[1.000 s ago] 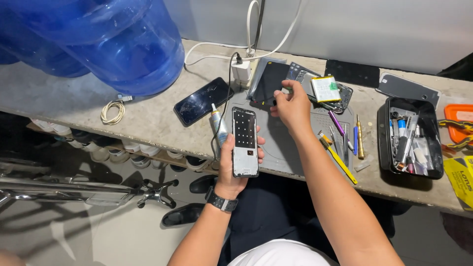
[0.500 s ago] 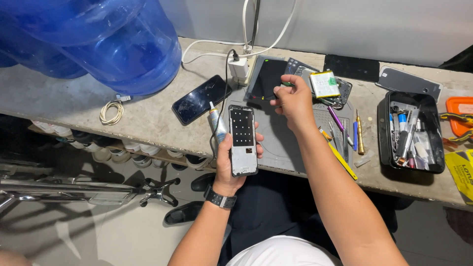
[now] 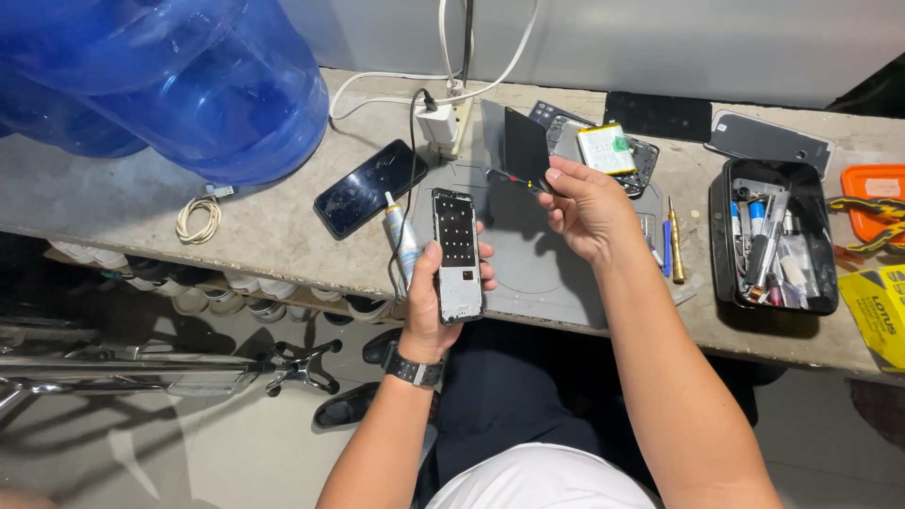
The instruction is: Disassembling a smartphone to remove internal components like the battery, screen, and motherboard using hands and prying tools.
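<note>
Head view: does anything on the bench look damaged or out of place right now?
The black phone lying left of the grey mat shows cracks across its glass. The phone frame in the left hand is stripped open, and the right hand holds a dark panel on edge. Nothing looks spilled.

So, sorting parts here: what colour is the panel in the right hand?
Black, a flat dark panel pinched by the right hand; head view.

Blue water jugs, coiled white cable, black phone — cracked, black tool tray
</note>
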